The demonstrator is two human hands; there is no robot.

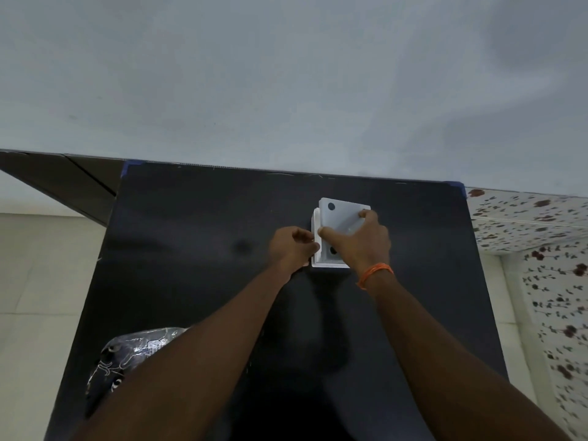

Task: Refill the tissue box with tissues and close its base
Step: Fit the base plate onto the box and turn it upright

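A crinkled plastic packet [127,358] lies at the near left of the black table [191,265], partly hidden by the left forearm. Both forearms reach forward; an orange thread band [374,273] circles the right wrist. Farther on, the left hand [292,249] is curled, fingertips pinching the left edge of the white tissue box [318,259]. The right hand [361,241] lies spread over the white base panel [342,211], thumb and fingers gripping its edges; the panel sits tilted on the box, near the table's far edge by the wall [286,74].
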